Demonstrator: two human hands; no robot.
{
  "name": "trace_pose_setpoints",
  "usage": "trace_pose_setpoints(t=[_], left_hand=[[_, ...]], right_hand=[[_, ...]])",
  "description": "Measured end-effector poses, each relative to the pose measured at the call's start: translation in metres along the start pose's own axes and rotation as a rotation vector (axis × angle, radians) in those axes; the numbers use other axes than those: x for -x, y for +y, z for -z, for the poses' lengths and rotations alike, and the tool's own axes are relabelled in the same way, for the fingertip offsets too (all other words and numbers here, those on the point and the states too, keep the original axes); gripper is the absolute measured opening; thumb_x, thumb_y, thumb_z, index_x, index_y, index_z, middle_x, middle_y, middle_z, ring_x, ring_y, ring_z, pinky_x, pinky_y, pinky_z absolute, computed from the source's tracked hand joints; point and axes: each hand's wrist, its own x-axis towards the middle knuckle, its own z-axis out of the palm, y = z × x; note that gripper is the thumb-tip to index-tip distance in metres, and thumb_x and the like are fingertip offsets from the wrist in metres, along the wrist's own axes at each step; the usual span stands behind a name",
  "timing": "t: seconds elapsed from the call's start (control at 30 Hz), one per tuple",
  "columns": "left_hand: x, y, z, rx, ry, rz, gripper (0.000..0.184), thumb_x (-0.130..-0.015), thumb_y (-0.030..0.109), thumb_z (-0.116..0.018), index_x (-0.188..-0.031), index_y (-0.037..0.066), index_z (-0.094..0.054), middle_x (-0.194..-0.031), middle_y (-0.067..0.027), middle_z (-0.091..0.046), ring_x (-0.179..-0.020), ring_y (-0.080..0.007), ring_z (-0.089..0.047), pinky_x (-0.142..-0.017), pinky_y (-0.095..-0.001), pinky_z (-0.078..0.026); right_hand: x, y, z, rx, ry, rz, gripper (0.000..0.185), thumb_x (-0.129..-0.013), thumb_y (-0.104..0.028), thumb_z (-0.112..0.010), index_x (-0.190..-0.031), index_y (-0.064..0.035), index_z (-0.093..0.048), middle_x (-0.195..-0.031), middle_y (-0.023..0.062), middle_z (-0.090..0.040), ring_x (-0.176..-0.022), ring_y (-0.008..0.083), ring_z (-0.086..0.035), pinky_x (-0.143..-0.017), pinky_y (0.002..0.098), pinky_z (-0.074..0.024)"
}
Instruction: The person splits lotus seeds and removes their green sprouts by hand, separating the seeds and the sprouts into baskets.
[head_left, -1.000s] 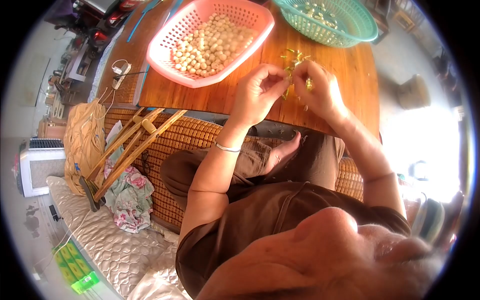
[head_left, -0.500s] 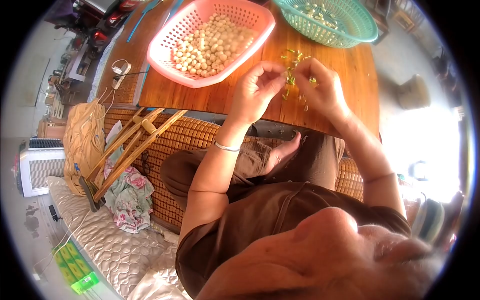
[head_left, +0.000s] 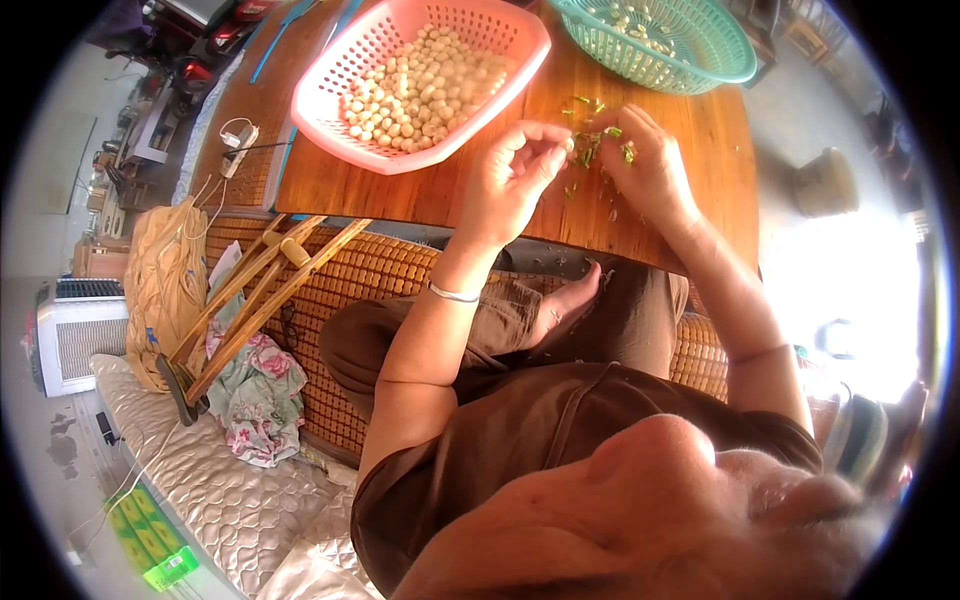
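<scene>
Thumb and forefinger of my left hand [head_left: 512, 185] are pinched on a small pale lotus seed [head_left: 569, 146] over the table. Close by on the right, my right hand [head_left: 648, 165] has its fingers bent and drawn together; what they hold, if anything, I cannot make out. Small green lotus germs [head_left: 583, 155] lie scattered on the wood between and beyond the hands. Left of my hands stands a pink basket [head_left: 325, 130] with many whole pale seeds in it. A green basket [head_left: 690, 77] farther back holds some seeds too.
The wooden table [head_left: 700, 160] has its near edge just below my wrists. A power strip [head_left: 240, 150] with cords lies at left. Wooden crutches [head_left: 270, 300] lean near a flowered cloth [head_left: 260, 390] on the woven seat. A stool [head_left: 827, 183] stands at right.
My right hand has drawn slightly away from the left, and a wider gap shows between their fingertips. My left hand stays almost in place, still pinching.
</scene>
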Motion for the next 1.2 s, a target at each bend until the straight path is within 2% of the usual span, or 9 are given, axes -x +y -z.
trace_pose_setpoints(t=[0.07, 0.13, 0.23, 0.37, 0.43, 0.53, 0.77, 0.93, 1.2], left_hand=[[0.0, -0.001, 0.001, -0.01, 0.005, -0.016, 0.015, -0.095, 0.004, -0.063, -0.11, 0.001, -0.062, -0.104, -0.0042, -0.066, -0.095, -0.0101, -0.063, -0.086, -0.0258, -0.054], [0.0, -0.002, 0.001, 0.005, 0.0, 0.0, 0.016, -0.095, 0.004, -0.063, -0.111, 0.001, -0.062, -0.104, -0.003, -0.065, -0.097, -0.0084, -0.062, -0.085, -0.0245, -0.053], [0.0, -0.002, -0.001, 0.049, 0.014, 0.002, 0.016, -0.095, 0.003, -0.064, -0.111, 0.001, -0.062, -0.102, -0.0024, -0.066, -0.093, -0.0074, -0.062, -0.083, -0.0232, -0.052], [0.001, -0.001, -0.003, 0.019, 0.001, 0.014, 0.012, -0.095, 0.004, -0.063, -0.107, 0.002, -0.061, -0.099, 0.0005, -0.064, -0.089, -0.0049, -0.059, -0.08, -0.0197, -0.049], [0.001, -0.001, -0.003, -0.091, 0.021, -0.002, 0.011, -0.095, 0.005, -0.064, -0.105, 0.002, -0.062, -0.093, 0.0014, -0.064, -0.083, -0.0039, -0.058, -0.073, -0.019, -0.049], [0.001, -0.003, -0.003, -0.156, 0.018, -0.007, 0.009, -0.094, 0.004, -0.065, -0.103, 0.002, -0.062, -0.089, 0.0022, -0.063, -0.078, -0.0032, -0.057, -0.069, -0.0187, -0.048], [0.0, -0.01, -0.003, -0.199, 0.035, -0.097, 0.007, -0.093, 0.002, -0.065, -0.1, 0.002, -0.063, -0.088, 0.0021, -0.063, -0.075, -0.0032, -0.057, -0.066, -0.0195, -0.048], [-0.002, -0.011, -0.006, -0.334, 0.084, -0.24, 0.007, -0.089, -0.001, -0.068, -0.094, 0.0, -0.064, -0.09, -0.0032, -0.065, -0.075, -0.0074, -0.061, -0.065, -0.022, -0.05], [-0.001, -0.007, -0.007, -0.443, 0.11, -0.298, 0.01, -0.084, -0.003, -0.07, -0.092, 0.002, -0.065, -0.09, -0.0067, -0.067, -0.076, -0.0143, -0.065, -0.067, -0.026, -0.052]], right_hand=[[0.0, 0.0, 0.0, 0.049, 0.024, 0.093, 0.013, -0.086, -0.009, -0.065, -0.098, -0.0054, -0.065, -0.09, 0.0107, -0.07, -0.083, 0.0304, -0.069, -0.072, 0.0377, -0.0546], [0.003, 0.0, -0.001, -0.024, -0.035, -0.087, 0.013, -0.085, -0.008, -0.065, -0.098, -0.0051, -0.064, -0.091, 0.0107, -0.069, -0.084, 0.0316, -0.069, -0.071, 0.0379, -0.0547], [0.001, -0.001, 0.001, 0.039, 0.001, 0.031, 0.013, -0.086, -0.009, -0.065, -0.098, -0.005, -0.064, -0.091, 0.0113, -0.069, -0.085, 0.0301, -0.069, -0.072, 0.0368, -0.0547], [0.003, -0.003, 0.001, -0.072, -0.057, -0.095, 0.012, -0.086, -0.008, -0.065, -0.097, -0.0049, -0.064, -0.093, 0.0113, -0.067, -0.087, 0.0294, -0.068, -0.072, 0.037, -0.0541], [0.0, -0.008, 0.003, -0.012, 0.016, 0.104, 0.012, -0.086, -0.008, -0.067, -0.097, -0.0046, -0.065, -0.09, 0.0107, -0.068, -0.083, 0.0274, -0.069, -0.071, 0.0357, -0.0542], [0.001, -0.014, 0.004, -0.137, -0.023, 0.136, 0.013, -0.084, -0.006, -0.07, -0.096, -0.004, -0.066, -0.088, 0.0097, -0.068, -0.079, 0.0255, -0.068, -0.07, 0.0346, -0.0537], [0.003, -0.014, 0.0, -0.179, -0.043, 0.09, 0.015, -0.082, -0.007, -0.074, -0.095, -0.0039, -0.067, -0.087, 0.0076, -0.069, -0.071, 0.0179, -0.066, -0.065, 0.0304, -0.0529], [0.006, -0.01, -0.003, -0.248, -0.059, 0.018, 0.016, -0.084, -0.007, -0.074, -0.098, -0.0039, -0.068, -0.087, 0.0048, -0.07, -0.07, 0.0129, -0.065, -0.065, 0.0279, -0.0529], [0.009, -0.008, -0.003, -0.368, -0.131, -0.151, 0.014, -0.088, -0.008, -0.071, -0.1, -0.003, -0.068, -0.086, 0.0023, -0.071, -0.078, 0.0088, -0.067, -0.07, 0.0246, -0.0533]])
